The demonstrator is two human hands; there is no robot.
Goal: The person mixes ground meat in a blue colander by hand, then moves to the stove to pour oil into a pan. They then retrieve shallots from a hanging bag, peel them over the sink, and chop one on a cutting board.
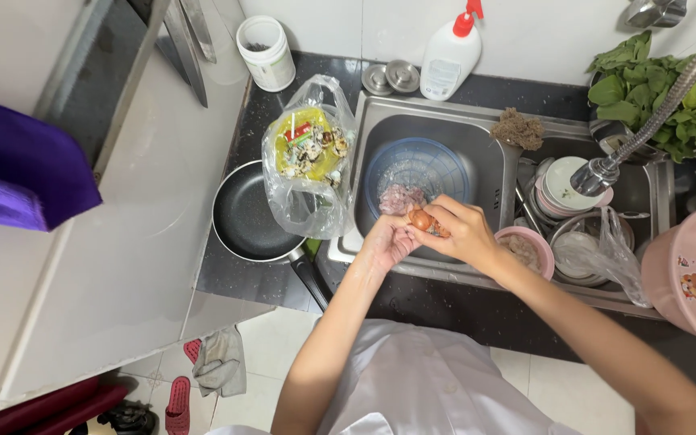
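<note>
Both my hands meet over the front edge of the steel sink (485, 157). My right hand (462, 232) pinches a small brown egg (422, 220) between its fingertips. My left hand (383, 242) touches the same egg from the left side. Just behind them in the sink sits a clear blue bowl (412, 165) with pinkish pieces at its bottom. Part of the egg is hidden by my fingers.
A plastic bag (309, 157) with shells and scraps stands left of the sink, beside a black frying pan (245, 213). Stacked dishes (567, 185), a pink bowl (529, 250), a faucet head (598, 176), leafy greens (662, 93), a pink bucket (694, 274) and a soap bottle (449, 52) lie right and behind.
</note>
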